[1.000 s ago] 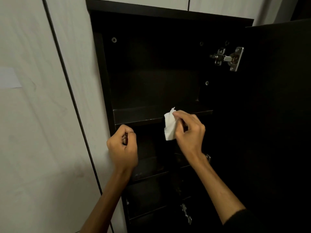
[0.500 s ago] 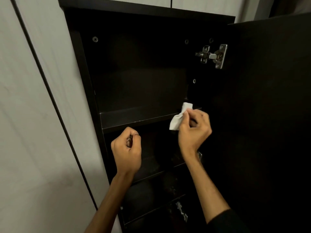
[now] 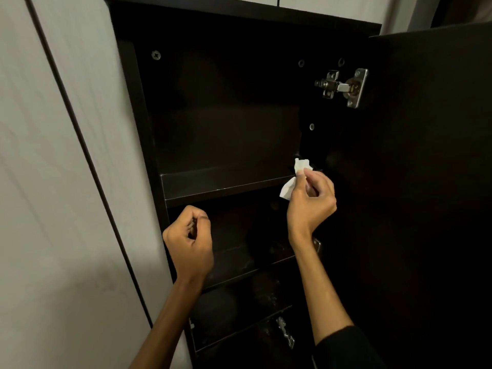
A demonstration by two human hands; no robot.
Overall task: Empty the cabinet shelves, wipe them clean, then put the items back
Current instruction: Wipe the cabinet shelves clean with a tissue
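A narrow dark cabinet [image 3: 138, 107] stands open, its upper shelf [image 3: 218, 182] bare. My right hand [image 3: 310, 203] pinches a small white tissue [image 3: 288, 189] at the shelf's right end, close to the inner side wall. My left hand [image 3: 190, 241] hovers in front of the second shelf [image 3: 234, 259], its fingers curled with nothing visible in them. The lower shelves are too dark to make out what stands on them.
The open cabinet door [image 3: 431, 182] fills the right side, held by a metal hinge [image 3: 343, 87]. A second hinge [image 3: 286, 332] shows lower down. Pale wall panels [image 3: 66, 182] with a dark vertical seam lie to the left.
My right hand has carried the tissue rightward along the upper shelf to its right end. My left hand has stayed curled below the shelf.
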